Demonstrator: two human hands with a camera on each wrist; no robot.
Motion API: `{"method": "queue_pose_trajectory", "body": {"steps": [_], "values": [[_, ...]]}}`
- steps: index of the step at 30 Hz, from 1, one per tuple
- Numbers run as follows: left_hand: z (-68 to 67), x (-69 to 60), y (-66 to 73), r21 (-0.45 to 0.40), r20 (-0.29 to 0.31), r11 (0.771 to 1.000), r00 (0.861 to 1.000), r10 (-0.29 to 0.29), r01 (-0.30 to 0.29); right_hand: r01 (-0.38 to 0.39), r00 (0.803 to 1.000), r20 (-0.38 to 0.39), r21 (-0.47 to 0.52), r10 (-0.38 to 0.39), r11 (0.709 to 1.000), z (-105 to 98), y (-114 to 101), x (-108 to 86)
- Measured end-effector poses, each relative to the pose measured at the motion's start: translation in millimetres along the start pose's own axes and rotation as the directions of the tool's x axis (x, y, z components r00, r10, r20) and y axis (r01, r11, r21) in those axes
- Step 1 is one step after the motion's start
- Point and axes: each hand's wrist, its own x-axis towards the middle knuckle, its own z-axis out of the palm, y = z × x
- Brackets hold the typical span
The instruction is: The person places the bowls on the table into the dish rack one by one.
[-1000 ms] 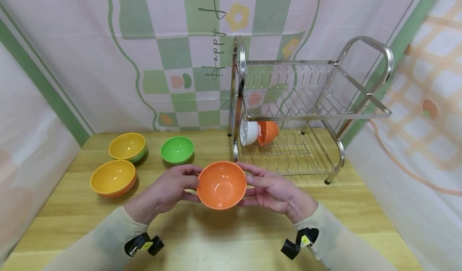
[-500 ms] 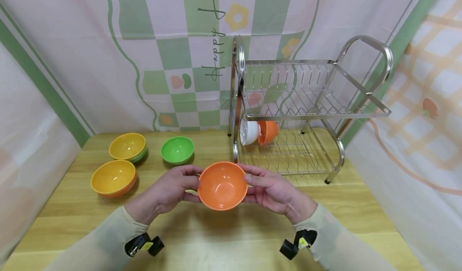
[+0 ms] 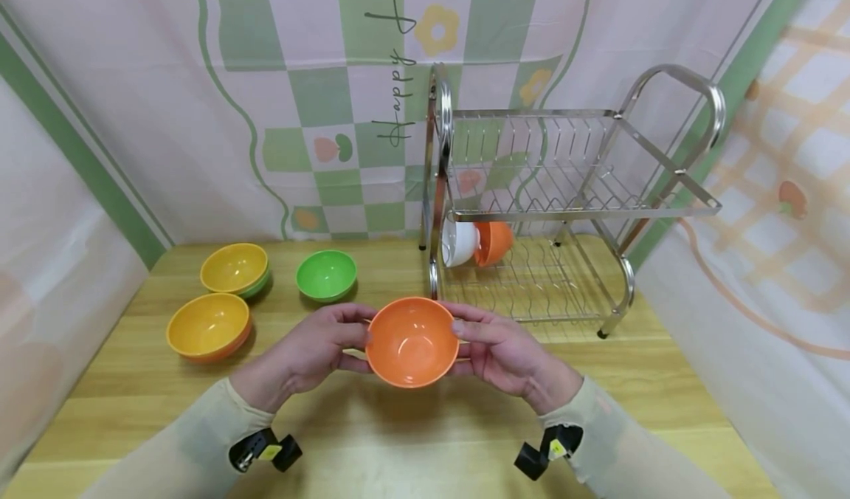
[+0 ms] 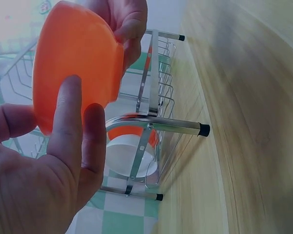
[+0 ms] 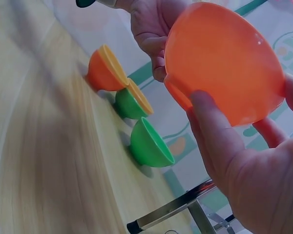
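An orange bowl (image 3: 412,345) is held up above the table, its inside turned toward the head camera. My left hand (image 3: 319,348) grips its left side, thumb near the rim and other fingers against the outer wall. On the opposite side my right hand (image 3: 508,355) holds it the same way. Both wrist views show fingertips on the outside of the orange bowl (image 4: 78,58). A green bowl (image 3: 326,276) stands behind my left hand. Beyond my right hand is a two-tier metal dish rack (image 3: 571,215); a white bowl (image 3: 458,244) and another orange bowl (image 3: 494,243) stand tilted on its lower tier.
At the left of the wooden table (image 3: 398,455), a yellow bowl (image 3: 234,269) sits in a green one, and a second yellow bowl (image 3: 208,326) sits in an orange one. A patterned curtain (image 3: 325,93) hangs behind the table and at both sides.
The held orange bowl has shifted very slightly to the right between my hands. Both hands keep their grip, and the other bowls and the rack stay put.
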Motion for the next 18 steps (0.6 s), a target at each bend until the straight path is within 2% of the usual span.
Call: {"method": "queue_pose_trajectory", "body": {"steps": [8, 18], "values": [[0.0, 0.6, 0.9, 0.005, 0.008, 1.000, 1.000, -0.005, 0.005, -0.009, 0.999, -0.037, 0.035, 0.010, 0.999, 0.2, -0.6, -1.5], [-0.3, 1.5, 1.5, 0.014, 0.030, 1.000, 1.000, -0.005, 0.005, -0.006, 0.996, -0.090, 0.003, 0.006, 1.000, -1.6, -0.3, -2.7]]}}
